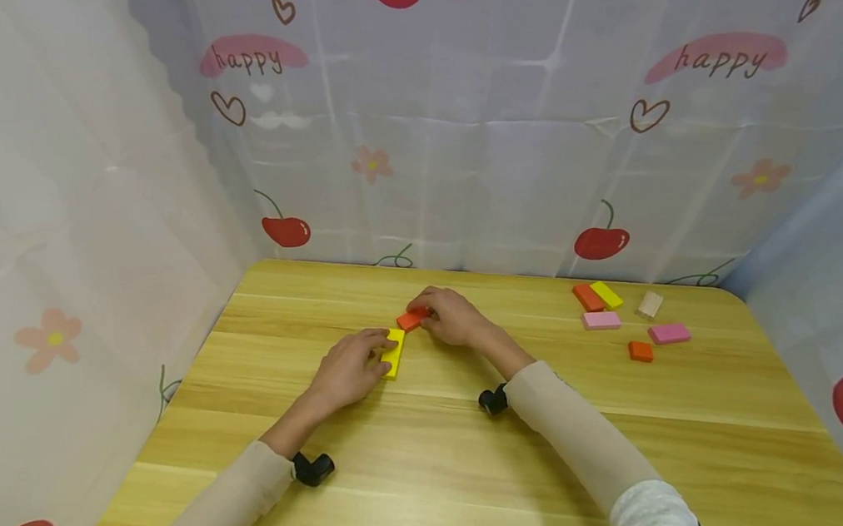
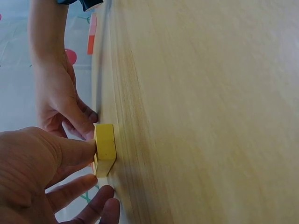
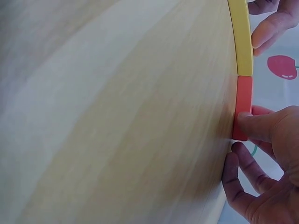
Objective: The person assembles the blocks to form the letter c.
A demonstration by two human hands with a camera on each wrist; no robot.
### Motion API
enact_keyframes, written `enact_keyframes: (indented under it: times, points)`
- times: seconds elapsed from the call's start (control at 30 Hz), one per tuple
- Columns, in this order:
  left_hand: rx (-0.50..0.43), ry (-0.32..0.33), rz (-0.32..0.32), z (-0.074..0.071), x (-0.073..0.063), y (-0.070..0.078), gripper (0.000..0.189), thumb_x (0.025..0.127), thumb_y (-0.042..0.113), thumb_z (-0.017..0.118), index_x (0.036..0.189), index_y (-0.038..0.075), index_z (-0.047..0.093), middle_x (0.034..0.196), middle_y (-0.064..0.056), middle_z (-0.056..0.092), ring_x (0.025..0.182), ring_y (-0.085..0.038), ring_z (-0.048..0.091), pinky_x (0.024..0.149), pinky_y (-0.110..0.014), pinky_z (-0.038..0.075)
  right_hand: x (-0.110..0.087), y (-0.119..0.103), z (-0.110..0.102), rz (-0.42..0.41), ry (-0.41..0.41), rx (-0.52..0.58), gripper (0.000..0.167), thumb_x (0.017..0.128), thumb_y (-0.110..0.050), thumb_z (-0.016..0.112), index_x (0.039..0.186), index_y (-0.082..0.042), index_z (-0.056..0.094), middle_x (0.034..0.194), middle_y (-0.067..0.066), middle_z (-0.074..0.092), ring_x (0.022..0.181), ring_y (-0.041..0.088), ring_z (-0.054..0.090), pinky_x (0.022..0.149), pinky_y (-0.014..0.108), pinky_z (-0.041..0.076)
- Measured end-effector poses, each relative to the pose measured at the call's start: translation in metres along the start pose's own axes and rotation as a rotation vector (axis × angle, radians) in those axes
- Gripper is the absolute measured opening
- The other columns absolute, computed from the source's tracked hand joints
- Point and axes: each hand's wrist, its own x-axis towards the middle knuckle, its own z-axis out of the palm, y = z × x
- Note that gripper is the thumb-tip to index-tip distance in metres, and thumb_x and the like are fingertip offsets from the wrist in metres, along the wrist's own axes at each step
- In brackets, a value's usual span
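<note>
A long yellow block [image 1: 395, 352] lies on the wooden table, left of the middle. My left hand [image 1: 350, 369] holds it from the left, with its thumb and a finger on it; the left wrist view shows the thumb against the yellow block [image 2: 106, 142]. An orange-red block [image 1: 410, 320] lies at a slant by the yellow block's far end. My right hand [image 1: 452, 317] pinches this orange-red block [image 3: 243, 93] between thumb and fingers. In the right wrist view, the ends of the two blocks meet or nearly meet.
At the table's back right lie an orange-red block [image 1: 588, 298], a yellow one [image 1: 606, 294], two pink ones [image 1: 602, 321] [image 1: 669, 333], a plain wooden piece [image 1: 650, 304] and a small orange block [image 1: 641, 351]. A printed curtain [image 1: 489, 173] hangs along the back and sides.
</note>
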Motion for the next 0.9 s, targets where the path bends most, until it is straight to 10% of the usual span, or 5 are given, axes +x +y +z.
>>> enact_keyframes:
  times: [0.47, 0.9]
  points:
    - [-0.003, 0.002, -0.003, 0.003, 0.0, -0.001, 0.037, 0.101, 0.021, 0.076, 0.137, 0.016, 0.075, 0.158, -0.005, 0.062, 0.127, -0.031, 0.069, 0.105, -0.053, 0.057, -0.008, 0.007, -0.005, 0.068, -0.024, 0.087, 0.054, 0.103, -0.009, 0.07, 0.155, -0.01, 0.056, 0.155, 0.015, 0.056, 0.134, 0.036, 0.064, 0.113, 0.051, 0.054]
    - [0.016, 0.012, 0.003, 0.003, -0.002, -0.002, 0.037, 0.102, 0.022, 0.075, 0.139, 0.017, 0.074, 0.158, -0.005, 0.062, 0.138, -0.035, 0.063, 0.112, -0.057, 0.053, -0.059, 0.054, -0.041, 0.052, -0.006, 0.154, 0.044, 0.105, -0.01, 0.067, 0.148, -0.003, 0.06, 0.148, 0.021, 0.057, 0.127, 0.042, 0.067, 0.104, 0.056, 0.059]
